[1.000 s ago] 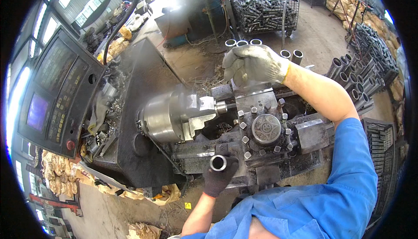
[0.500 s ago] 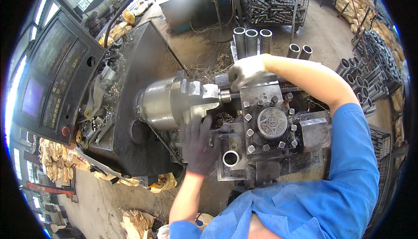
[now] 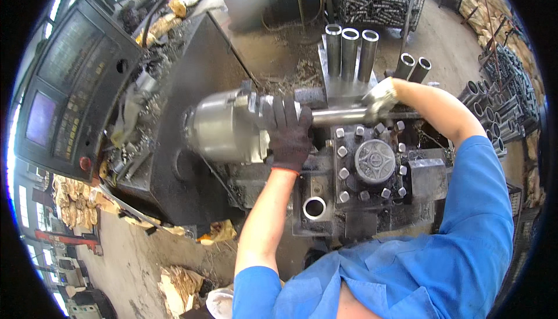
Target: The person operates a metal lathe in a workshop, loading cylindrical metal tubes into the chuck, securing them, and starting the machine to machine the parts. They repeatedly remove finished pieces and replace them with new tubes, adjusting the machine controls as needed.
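A bright steel tube point(image 3: 340, 115) lies level between the lathe chuck point(image 3: 224, 127) and my right hand point(image 3: 381, 101). That hand, in a whitish glove and slightly blurred, is wrapped round the tube's right end. Beyond it a thinner dark bar point(image 3: 410, 115) continues to the right. My left hand point(image 3: 289, 134), in a dark knitted glove, lies over the chuck's jaws with its fingers stretched out and hides the place where the tube meets them. Just in front of the tube stands the tool post point(image 3: 375, 162) with several square-headed bolts. A short tube point(image 3: 314, 208) stands upright on the carriage, nearer me.
Three upright tubes point(image 3: 350, 54) stand behind the lathe, with two more tubes point(image 3: 415, 68) beside them. Many tubes point(image 3: 488, 115) are stacked at right. A wire cage point(image 3: 375, 2) of metal parts is at the back. The control panel point(image 3: 72, 86) rises at left.
My right hand has moved right, and a longer stretch of tube now shows outside the chuck. My left hand has moved up and right, onto the jaws.
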A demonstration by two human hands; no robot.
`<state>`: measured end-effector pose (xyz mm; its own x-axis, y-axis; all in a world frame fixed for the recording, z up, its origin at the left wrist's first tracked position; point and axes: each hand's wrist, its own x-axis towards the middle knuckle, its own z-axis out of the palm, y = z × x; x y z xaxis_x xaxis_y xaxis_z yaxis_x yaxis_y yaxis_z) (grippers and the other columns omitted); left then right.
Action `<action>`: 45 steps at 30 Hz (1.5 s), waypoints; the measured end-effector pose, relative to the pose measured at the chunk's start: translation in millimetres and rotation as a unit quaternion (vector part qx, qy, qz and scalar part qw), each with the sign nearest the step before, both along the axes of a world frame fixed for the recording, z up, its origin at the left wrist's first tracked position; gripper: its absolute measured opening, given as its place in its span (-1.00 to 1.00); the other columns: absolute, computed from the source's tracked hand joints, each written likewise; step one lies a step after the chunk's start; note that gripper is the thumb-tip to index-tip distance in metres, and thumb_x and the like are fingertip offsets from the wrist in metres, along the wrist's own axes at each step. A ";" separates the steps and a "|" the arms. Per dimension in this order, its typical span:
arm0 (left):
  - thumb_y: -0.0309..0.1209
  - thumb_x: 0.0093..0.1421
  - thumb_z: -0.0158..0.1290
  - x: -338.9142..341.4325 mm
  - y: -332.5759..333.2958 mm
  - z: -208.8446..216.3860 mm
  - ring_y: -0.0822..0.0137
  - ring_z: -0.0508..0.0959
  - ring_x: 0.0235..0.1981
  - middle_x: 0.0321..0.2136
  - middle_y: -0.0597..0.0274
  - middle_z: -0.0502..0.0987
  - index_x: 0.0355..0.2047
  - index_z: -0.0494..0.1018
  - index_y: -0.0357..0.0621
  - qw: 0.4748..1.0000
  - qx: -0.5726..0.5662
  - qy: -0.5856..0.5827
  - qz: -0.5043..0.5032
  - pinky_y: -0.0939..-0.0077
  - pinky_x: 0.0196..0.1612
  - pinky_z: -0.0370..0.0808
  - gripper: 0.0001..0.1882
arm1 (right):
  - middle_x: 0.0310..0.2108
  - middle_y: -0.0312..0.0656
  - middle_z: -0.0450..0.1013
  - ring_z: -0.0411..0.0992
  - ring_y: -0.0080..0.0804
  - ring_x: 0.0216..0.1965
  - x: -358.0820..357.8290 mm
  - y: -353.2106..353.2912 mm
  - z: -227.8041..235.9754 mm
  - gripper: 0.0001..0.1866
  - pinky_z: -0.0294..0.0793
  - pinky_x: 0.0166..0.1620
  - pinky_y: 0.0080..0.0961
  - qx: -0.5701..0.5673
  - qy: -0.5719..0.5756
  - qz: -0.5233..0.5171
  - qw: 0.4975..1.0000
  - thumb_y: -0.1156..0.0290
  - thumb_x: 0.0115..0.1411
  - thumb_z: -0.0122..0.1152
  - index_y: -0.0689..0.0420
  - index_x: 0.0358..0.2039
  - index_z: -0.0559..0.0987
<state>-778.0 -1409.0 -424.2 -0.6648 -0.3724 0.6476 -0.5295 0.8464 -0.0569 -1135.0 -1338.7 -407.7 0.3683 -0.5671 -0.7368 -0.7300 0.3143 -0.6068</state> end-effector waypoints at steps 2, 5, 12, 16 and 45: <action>-0.16 0.03 0.30 1.9 0.9 -2.4 -0.24 0.14 0.52 0.43 -0.11 0.28 0.17 0.47 0.15 0.999 -0.008 -0.029 0.013 -0.39 0.56 -0.14 -0.36 | -0.19 0.11 0.65 0.67 -0.16 -0.09 -37.4 33.2 -14.3 -0.68 0.69 -0.05 -0.21 0.058 -0.021 -0.108 0.992 0.38 0.24 0.35 0.22 -0.03 0.64; -0.19 0.01 0.40 38.9 20.3 26.8 -0.16 0.23 0.49 0.38 -0.05 0.36 0.24 0.49 0.08 0.995 0.076 0.037 -0.048 -0.26 0.55 -0.01 -0.27 | -0.38 0.10 0.67 0.72 -0.19 -0.22 -20.5 49.4 -17.8 -0.72 0.69 -0.20 -0.24 -0.076 0.183 -0.010 0.980 0.38 0.12 0.41 0.29 -0.21 0.69; -0.41 0.16 0.40 146.9 112.3 -3.4 -0.04 0.55 0.27 0.22 -0.13 0.55 0.34 0.40 -0.25 0.797 0.563 0.118 -0.186 0.13 0.32 0.51 -0.25 | -0.31 0.11 0.67 0.68 0.07 -0.22 43.6 93.1 86.0 -0.57 0.66 -0.12 -0.06 -0.479 0.375 -0.092 0.788 0.12 0.13 0.46 0.16 -0.10 0.70; -0.27 0.15 0.43 112.1 139.3 -45.1 0.16 0.74 -0.09 -0.08 0.10 0.70 0.14 0.53 -0.08 0.850 0.504 0.012 -0.154 0.19 -0.02 0.69 -0.44 | -0.31 0.06 0.65 0.67 0.04 -0.26 158.6 71.2 176.8 -0.70 0.67 -0.16 -0.09 -0.650 0.075 0.040 0.755 0.27 0.20 0.37 0.19 -0.14 0.65; 0.21 0.49 -0.14 448.9 86.3 -155.6 0.32 0.36 -0.56 -0.55 0.47 0.41 -0.28 0.48 0.20 0.333 0.492 0.750 0.289 0.18 -0.35 0.37 -0.55 | -0.31 0.13 0.69 0.67 0.08 -0.27 89.5 0.3 -0.2 -0.40 0.62 -0.10 -0.03 -0.305 0.161 -0.010 0.939 0.00 0.08 0.50 0.27 -0.06 0.71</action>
